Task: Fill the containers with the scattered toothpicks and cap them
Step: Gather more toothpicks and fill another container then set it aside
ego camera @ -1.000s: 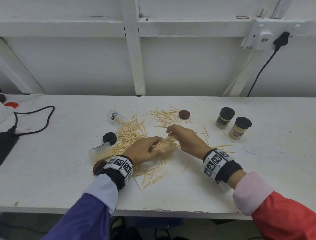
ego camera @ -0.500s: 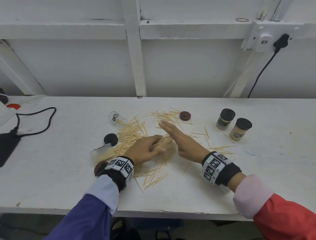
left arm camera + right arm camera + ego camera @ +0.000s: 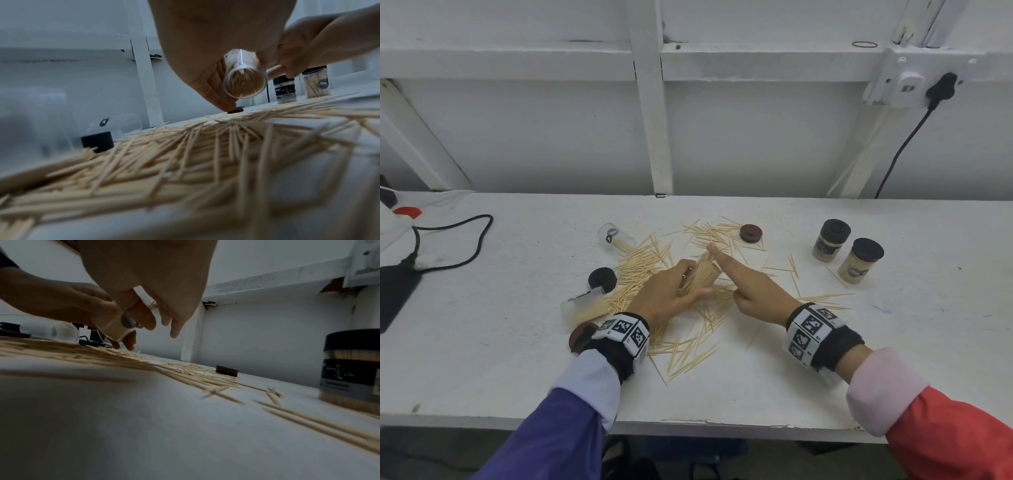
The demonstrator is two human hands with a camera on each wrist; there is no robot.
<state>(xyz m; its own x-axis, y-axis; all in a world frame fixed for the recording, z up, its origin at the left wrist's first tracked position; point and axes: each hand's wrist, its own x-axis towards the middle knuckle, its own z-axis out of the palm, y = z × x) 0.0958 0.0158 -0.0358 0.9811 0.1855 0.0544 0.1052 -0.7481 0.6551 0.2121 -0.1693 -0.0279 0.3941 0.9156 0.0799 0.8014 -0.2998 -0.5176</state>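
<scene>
The left hand [image 3: 667,294] grasps a clear container [image 3: 244,81] full of toothpicks, tilted above the scattered toothpicks [image 3: 647,270]. The right hand [image 3: 753,284], released, lays flat fingers at its upper end. Two capped jars [image 3: 830,240] stand at 2 o'clock; only the left wrist view shows "Toothpick" on one label.

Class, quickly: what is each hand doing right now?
Left hand: grips the clear plastic container packed with toothpicks.
Right hand: open, straight fingers at the container's mouth, holding nothing.

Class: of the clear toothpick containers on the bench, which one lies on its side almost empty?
The far-left container: it lies nearly empty, while the near-left one holds many toothpicks and the two capped jars stand upright.
</scene>
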